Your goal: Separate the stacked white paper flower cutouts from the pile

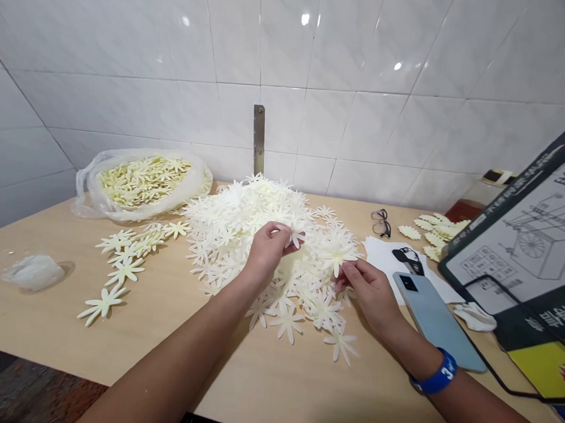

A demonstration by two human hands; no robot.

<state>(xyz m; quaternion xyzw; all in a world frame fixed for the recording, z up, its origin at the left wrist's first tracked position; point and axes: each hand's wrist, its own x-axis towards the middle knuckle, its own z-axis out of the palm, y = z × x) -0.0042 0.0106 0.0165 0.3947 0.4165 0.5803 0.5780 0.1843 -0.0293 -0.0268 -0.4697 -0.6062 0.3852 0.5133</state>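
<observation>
Over the light-wood bench [271, 389], a pale-yellow, narrow-petalled flower [338, 254] was pinched by the right hand [371, 290] and a white flower [295, 238] by the left hand [267, 245], presumably to avoid creasing. Around these, white flowers [259, 200] were heaped; farther back, yellowish flowers [143, 179] were contained in a translucent plastic bag [87, 183], probably against scattering.

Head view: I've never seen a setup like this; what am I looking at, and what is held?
There is no machine here: a person works bare-handed, and a camera worn on the head looks forward and down at the table. The left hand, over a large flower pile, pinches a white flower piece. The right hand, at the pile's edge, pinches a yellowish flower piece. An open plastic bag at left holds more; glasses and a phone lie at right.
</observation>
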